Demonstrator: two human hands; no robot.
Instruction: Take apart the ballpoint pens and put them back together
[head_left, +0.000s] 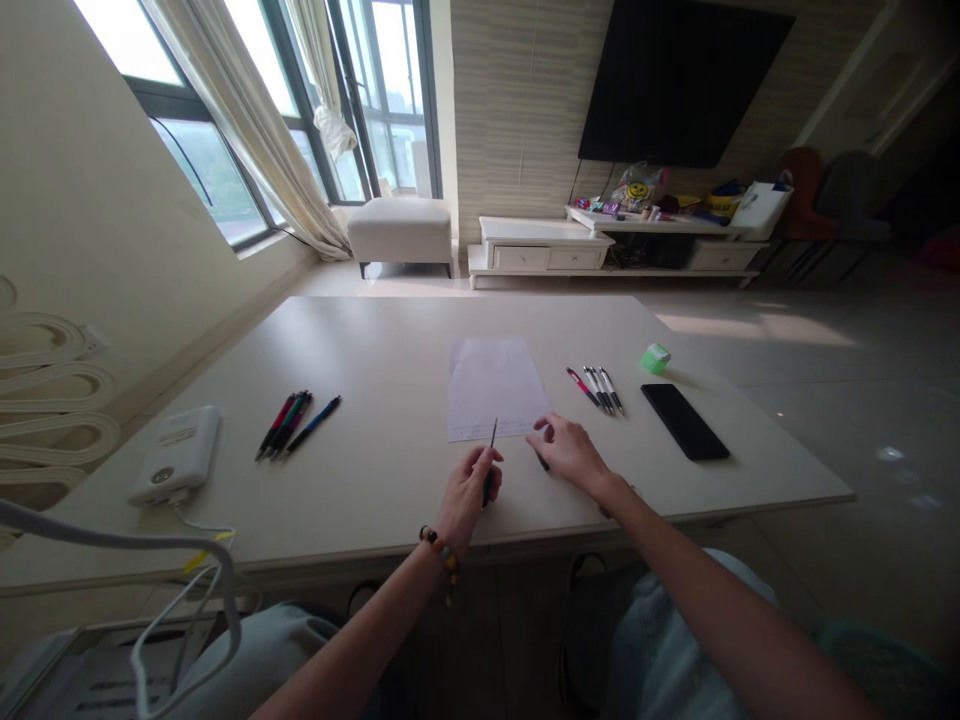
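Observation:
My left hand (472,485) is closed around a dark pen body (488,487), and a thin dark refill (493,432) sticks up out of it, pointing at the paper. Close by on the right, my right hand (570,452) has its thumb and fingers curled at a short dark pen part (541,462) just above or on the tabletop. Part of that piece is hidden by the thumb. In front of both hands lies a sheet of white paper (495,385) with faint writing along its near edge.
On the white table (390,500), several dark coloured pens (289,425) lie left and several silver and red pens (596,390) right. Farther right are a black phone (684,422) and a small green box (655,359). A white power bank (178,452) with a cable sits left.

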